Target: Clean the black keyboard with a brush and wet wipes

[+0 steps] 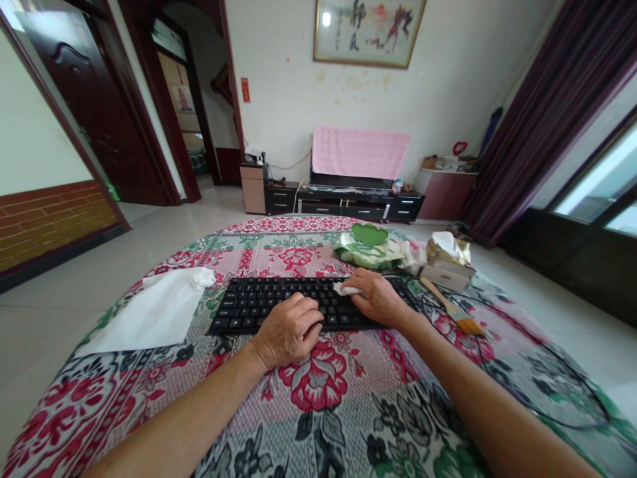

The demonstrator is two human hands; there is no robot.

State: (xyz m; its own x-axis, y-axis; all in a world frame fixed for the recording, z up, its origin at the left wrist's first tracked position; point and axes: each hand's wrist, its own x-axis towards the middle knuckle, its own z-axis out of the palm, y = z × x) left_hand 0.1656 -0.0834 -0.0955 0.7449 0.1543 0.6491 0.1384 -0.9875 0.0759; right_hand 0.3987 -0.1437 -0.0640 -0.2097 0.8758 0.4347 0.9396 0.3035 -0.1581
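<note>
A black keyboard lies across the table in front of me. My left hand rests at its near edge, fingers curled together onto the lower keys, thumb at the front. Over the upper right keys, my right hand pinches a crumpled white wipe that touches the keys. Just behind that hand lies a green wipes pack with its green lid raised. To the left of the keyboard a white sheet is spread flat, with a crumpled white wad at its far corner.
A wooden-handled brush lies right of the keyboard, beside a tissue box. A black cable loops over the table's right side. The round table has a flowered cloth. Beyond it stands a low black cabinet.
</note>
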